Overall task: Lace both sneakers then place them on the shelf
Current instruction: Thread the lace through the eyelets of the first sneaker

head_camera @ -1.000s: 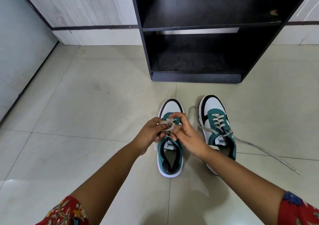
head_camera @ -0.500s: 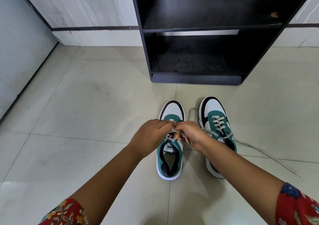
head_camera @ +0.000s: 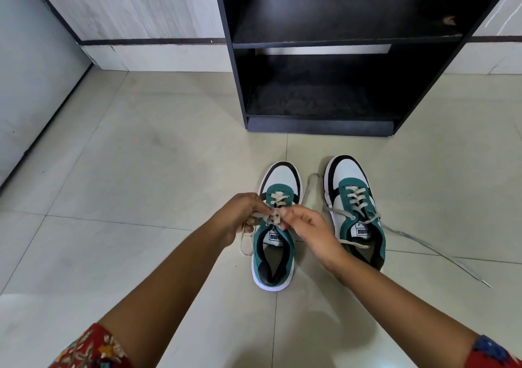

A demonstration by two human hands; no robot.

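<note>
Two green, white and black sneakers stand side by side on the tiled floor, toes toward the shelf. Over the left sneaker (head_camera: 273,257), my left hand (head_camera: 240,215) pinches its beige lace (head_camera: 275,218) at the upper eyelets, a loop hanging down beside the shoe. My right hand (head_camera: 306,223) pinches the same lace from the other side, fingers partly spread. The right sneaker (head_camera: 354,206) is laced loosely; its long lace end (head_camera: 440,254) trails across the floor to the right. The black shelf (head_camera: 319,126) stands just beyond the shoes.
The shelf has two dark levels, both bare. A grey wall panel (head_camera: 34,91) runs along the left, and a pale wall with a dark strip (head_camera: 147,41) lies behind. Light floor tiles surround the shoes.
My hands have moved slightly apart over the left sneaker, drawing the lace out sideways; a loop now hangs at the shoe's left side. The right sneaker has not moved.
</note>
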